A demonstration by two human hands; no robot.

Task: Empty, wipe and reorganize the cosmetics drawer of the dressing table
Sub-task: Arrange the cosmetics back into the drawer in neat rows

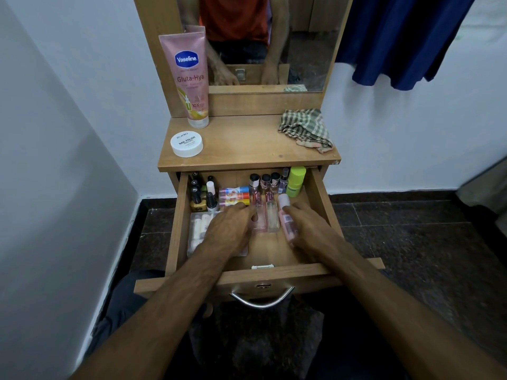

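The wooden drawer [319,196] of the dressing table stands pulled out, with cosmetics inside. My left hand [229,229] lies over a clear packet of white tubes [198,231], its fingertips touching a clear pink perfume bottle [259,222]. My right hand [308,229] grips a pink bottle with a white cap [285,215] lying in the drawer. Beside it lies a clear glass bottle [272,218]. Nail polish bottles [201,198] stand at the back left, coloured tubes [234,196] at the middle, small bottles [265,182] and a lime green bottle [296,181] at the back right.
On the table top [247,144] stand a pink Vaseline tube [189,78] and a white nail polish remover jar [186,144], with a checked cloth [306,130] at the right. A mirror [274,37] rises behind. A blue curtain [406,37] hangs right. The white wall is close on the left.
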